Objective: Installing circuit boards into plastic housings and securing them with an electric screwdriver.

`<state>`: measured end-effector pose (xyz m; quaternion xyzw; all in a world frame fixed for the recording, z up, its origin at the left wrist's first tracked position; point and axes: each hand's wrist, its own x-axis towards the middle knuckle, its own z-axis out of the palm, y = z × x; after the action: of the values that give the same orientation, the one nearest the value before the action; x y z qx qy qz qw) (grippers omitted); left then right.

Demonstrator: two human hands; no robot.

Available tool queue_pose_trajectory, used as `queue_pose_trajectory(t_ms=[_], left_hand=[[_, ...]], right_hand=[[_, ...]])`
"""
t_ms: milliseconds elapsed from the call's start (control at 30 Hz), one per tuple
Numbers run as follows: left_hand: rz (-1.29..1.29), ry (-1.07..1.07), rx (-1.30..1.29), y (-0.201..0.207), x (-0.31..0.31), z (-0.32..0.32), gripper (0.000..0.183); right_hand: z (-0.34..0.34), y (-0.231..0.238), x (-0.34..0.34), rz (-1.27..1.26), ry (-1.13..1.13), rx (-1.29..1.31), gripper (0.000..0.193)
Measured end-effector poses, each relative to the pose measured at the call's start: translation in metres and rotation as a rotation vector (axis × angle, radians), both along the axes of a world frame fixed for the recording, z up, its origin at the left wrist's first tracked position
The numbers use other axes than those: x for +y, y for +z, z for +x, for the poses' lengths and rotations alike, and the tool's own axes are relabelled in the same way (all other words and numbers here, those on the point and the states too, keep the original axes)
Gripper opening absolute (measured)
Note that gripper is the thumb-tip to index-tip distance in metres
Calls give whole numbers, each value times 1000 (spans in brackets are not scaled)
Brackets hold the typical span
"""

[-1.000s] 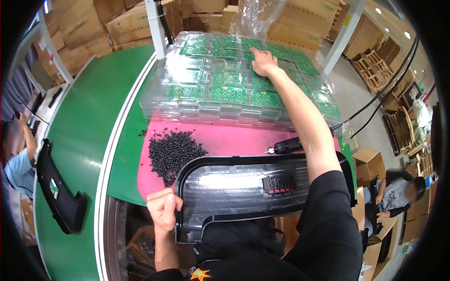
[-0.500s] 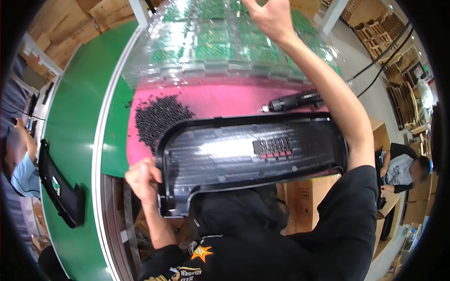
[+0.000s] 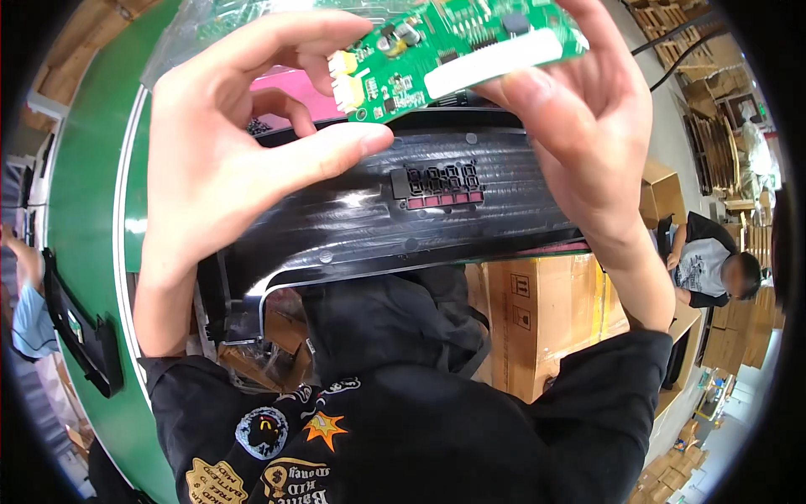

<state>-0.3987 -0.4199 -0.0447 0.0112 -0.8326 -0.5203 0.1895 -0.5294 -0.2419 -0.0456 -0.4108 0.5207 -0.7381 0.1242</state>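
Observation:
A green circuit board (image 3: 395,80) with yellow connectors and a white strip is held up, tilted, above the black plastic cover. My right hand (image 3: 583,126) grips its right part, thumb on the white strip and fingers mostly behind. My left hand (image 3: 227,143) is curved around the connector end, index fingertip at the upper edge and thumb at the lower corner. Below both hands lies the long black cover (image 3: 336,218), hollow side up. A small window of digit-shaped slots (image 3: 443,179) sits in its middle, pink showing through the lower openings.
Bagged boards (image 3: 201,34) lie at the far side, partly hidden by my hands. A pink mat (image 3: 311,88) shows behind my left hand. Another black cover (image 3: 80,328) rests on the green bench at left. Cardboard boxes (image 3: 537,319) stand below right; a person (image 3: 705,265) is beyond.
My right hand has come back from the bagged boards with a circuit board. My left hand has left the cover's left end and risen to the board.

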Motion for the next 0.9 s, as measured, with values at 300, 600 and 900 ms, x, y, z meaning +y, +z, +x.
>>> queue_pose_trajectory(t_ms=[300, 600, 900], left_hand=[[-222, -280, -189, -55, -5, -34, 45], [-433, -290, -217, -76, 0, -39, 47], [-453, -260, -235, -76, -7, -41, 47]], right_hand=[[-36, -53, 70, 690, 0, 445, 49], [-37, -75, 68, 821, -27, 631, 49], [-35, -79, 59, 848, -59, 653, 47]])
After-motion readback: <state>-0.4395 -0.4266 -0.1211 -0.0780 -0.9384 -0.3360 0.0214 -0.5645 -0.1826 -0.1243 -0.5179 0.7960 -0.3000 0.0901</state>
